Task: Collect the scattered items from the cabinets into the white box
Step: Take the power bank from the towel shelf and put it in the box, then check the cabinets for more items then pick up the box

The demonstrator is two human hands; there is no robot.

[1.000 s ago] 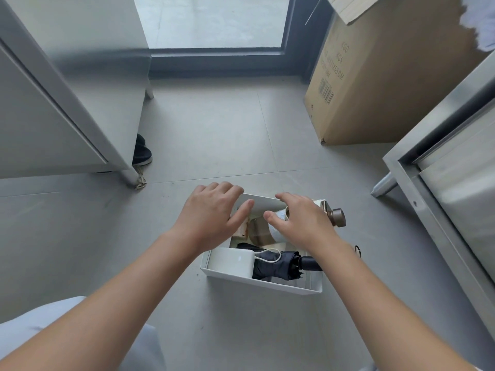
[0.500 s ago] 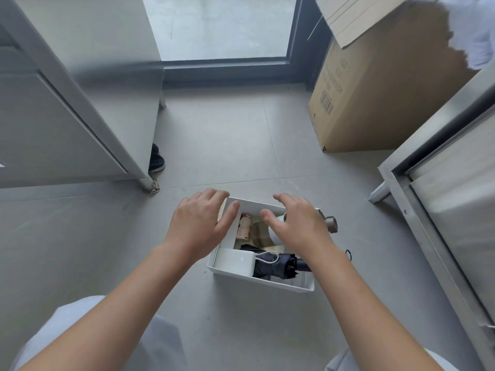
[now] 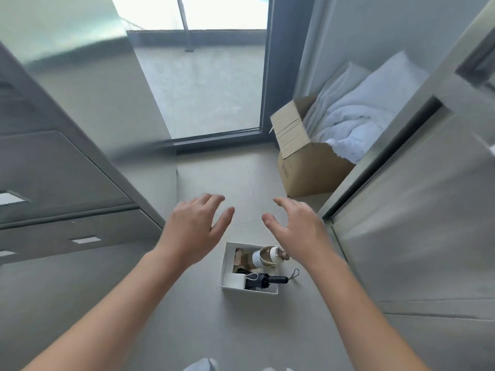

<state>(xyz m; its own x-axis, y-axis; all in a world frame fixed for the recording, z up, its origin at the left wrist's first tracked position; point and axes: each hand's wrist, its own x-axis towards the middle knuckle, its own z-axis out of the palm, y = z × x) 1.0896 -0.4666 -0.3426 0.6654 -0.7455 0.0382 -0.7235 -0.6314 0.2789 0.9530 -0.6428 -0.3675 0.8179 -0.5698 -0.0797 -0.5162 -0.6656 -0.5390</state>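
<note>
Both hands have lifted off the white box [image 3: 227, 259] since the earlier frames, and the view has risen, so the box now looks smaller and further below. Left hand [image 3: 197, 231] and right hand [image 3: 297, 228] hover apart above it, palms down, fingers spread and loosely bent; each grip is released and holds nothing. The right hand covers the box's far right corner. The white box is a small open rectangular container standing on the grey tiled floor [image 3: 214, 330], between the left cabinet [image 3: 67, 170] and the right cabinet [image 3: 415, 210]. Inside, at the back, a white and beige flask [image 3: 263, 257] lies on its side; the brown items [image 3: 239, 259] beside it are too small to make out. At the front lie a white pack [image 3: 233, 280] with a white cord and a folded dark umbrella [image 3: 261, 280], whose black handle juts over the right wall. Further back, an open cardboard box [image 3: 308, 170] holds white bedding [image 3: 356, 124]. Both cabinets are cut off by the frame edges, and the picture is blurred
</note>
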